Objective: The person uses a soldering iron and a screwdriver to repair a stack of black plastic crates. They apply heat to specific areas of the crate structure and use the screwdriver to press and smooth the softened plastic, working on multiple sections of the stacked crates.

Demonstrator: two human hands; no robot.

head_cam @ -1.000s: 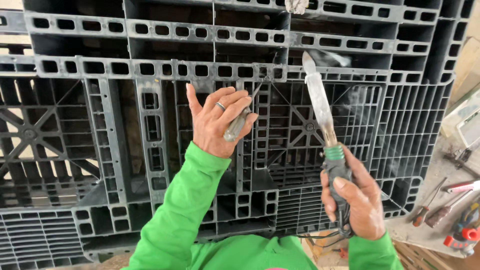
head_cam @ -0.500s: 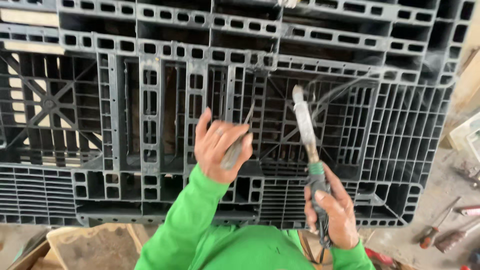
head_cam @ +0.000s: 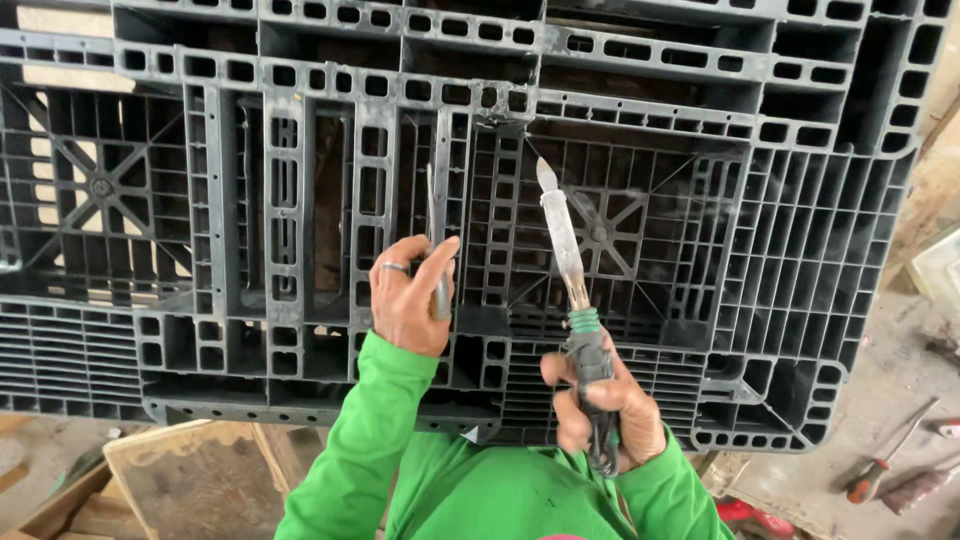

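A large black plastic pallet (head_cam: 700, 260) lies in front of me, its ribbed underside up. My left hand (head_cam: 410, 295), with a ring on one finger and a green sleeve, grips a thin grey strip (head_cam: 433, 235) that stands upright against a pallet rib. My right hand (head_cam: 600, 405) holds the dark handle of a soldering-iron-like tool (head_cam: 563, 240). Its long pale metal blade, above a green collar, points up and away over the pallet's middle, a little right of the strip.
A wooden board (head_cam: 190, 480) lies on the ground at lower left under the pallet's edge. On the concrete floor at lower right lie a red-handled screwdriver (head_cam: 885, 465) and other red-handled tools (head_cam: 750, 515). A pale box edge (head_cam: 940, 270) shows at far right.
The view has shifted, so the pallet sits further right in frame. My left hand has closed on the strip and stood it upright. The tool has drawn closer to the strip.
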